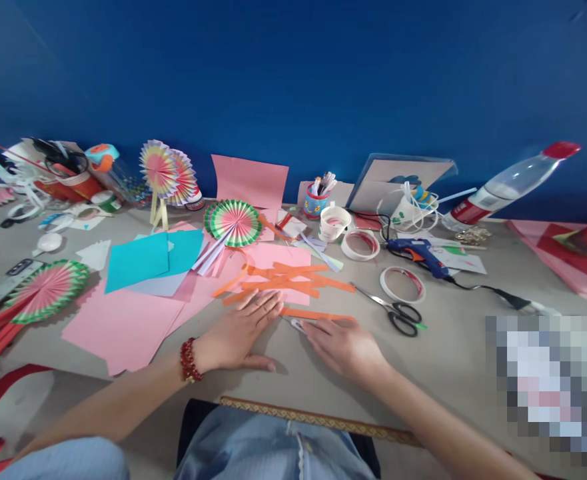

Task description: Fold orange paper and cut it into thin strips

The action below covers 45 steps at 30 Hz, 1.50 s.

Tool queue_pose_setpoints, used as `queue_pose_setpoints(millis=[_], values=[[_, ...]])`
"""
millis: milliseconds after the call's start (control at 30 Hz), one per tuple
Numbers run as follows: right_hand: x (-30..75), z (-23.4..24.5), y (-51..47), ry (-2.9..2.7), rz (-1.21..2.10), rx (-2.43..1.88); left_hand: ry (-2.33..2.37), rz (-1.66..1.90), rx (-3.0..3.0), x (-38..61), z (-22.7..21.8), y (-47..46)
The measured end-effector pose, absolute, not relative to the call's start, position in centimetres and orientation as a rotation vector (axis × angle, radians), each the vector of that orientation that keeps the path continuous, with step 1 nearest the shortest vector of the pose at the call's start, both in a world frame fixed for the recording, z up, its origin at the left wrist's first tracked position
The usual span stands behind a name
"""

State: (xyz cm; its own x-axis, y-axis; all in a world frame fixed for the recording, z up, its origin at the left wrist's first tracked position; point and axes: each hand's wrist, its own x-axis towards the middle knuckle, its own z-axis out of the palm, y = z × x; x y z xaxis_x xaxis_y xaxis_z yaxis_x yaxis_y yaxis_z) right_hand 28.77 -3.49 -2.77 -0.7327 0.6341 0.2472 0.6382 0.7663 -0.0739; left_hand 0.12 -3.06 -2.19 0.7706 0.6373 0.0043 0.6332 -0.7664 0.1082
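Note:
My left hand (240, 330) lies flat on the table with its fingers stretched out, pressing on pink paper beside a heap of orange paper strips (283, 280). A red bead bracelet sits on that wrist. My right hand (340, 343) rests palm down just right of it, its fingertips touching a small silvery object (297, 325) and the end of one orange strip (318, 315). Whether the fingers grip that object is unclear.
Black-handled scissors (396, 310) lie right of my right hand. Behind them are tape rolls (402, 283), a blue glue gun (418, 253) with its cord, paper cups (334, 223) and a bottle (513, 180). Folded paper fans (233, 223), teal paper (146, 260) and pink sheets (123, 327) cover the left.

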Motion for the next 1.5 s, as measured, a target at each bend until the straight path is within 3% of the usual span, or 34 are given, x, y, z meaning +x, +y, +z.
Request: queue_pose_setpoints(millis=[900,1500], values=[[27.9,-2.6,-3.9,-2.659,-0.124,-1.015,1.089,0.071,2.934,-1.9,-2.1,-3.5],[28.5,-2.8,-2.6,-2.724,0.041,-0.888,1.009,0.083,2.842,-2.4,-1.7,-3.5]])
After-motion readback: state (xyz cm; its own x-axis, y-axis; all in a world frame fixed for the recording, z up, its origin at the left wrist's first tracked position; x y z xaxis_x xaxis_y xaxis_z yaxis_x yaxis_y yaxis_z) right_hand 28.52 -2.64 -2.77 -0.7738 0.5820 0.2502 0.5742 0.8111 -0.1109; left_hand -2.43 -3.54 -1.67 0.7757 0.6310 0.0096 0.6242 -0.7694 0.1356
